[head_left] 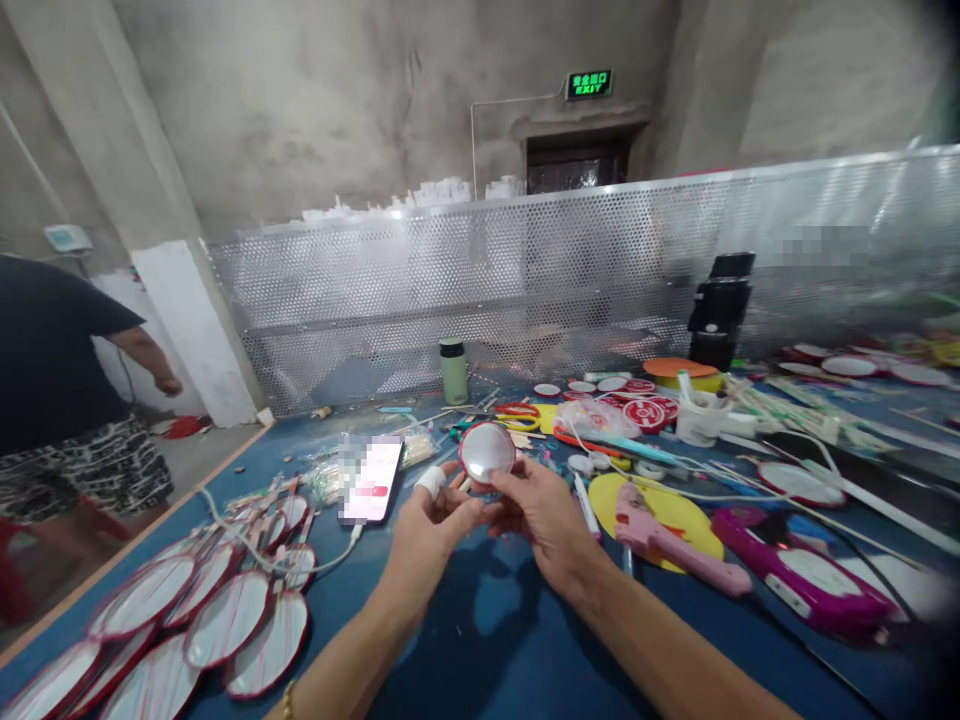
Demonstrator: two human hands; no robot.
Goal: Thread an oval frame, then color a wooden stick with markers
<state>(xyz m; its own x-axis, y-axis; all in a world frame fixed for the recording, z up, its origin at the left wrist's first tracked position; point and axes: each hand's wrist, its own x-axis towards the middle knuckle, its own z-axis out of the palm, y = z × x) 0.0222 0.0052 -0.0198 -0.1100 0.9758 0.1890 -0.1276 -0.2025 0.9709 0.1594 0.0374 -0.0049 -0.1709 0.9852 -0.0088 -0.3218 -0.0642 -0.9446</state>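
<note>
A small round white disc with a red rim (486, 448) is held up in front of me, over the blue table. My right hand (546, 508) is closed on its lower edge, the thumb lying against the face. Just below and left of the disc, my left hand (439, 520) has its fingers pinched together. A white wrapping covers one of its fingertips. Whatever the left fingers grip is mostly hidden. To the right of my hands, a pink hot glue gun (667, 540) lies across a yellow oval sheet (607, 492).
Several red-rimmed white fans (229, 620) overlap at the left. A plugged-in phone (373, 480) lies nearby. Behind stand a green bottle (453, 375) and perforated metal panel (390, 290). At right are a purple device (802, 570) and white cup (697, 420). Another person (67, 350) stands far left.
</note>
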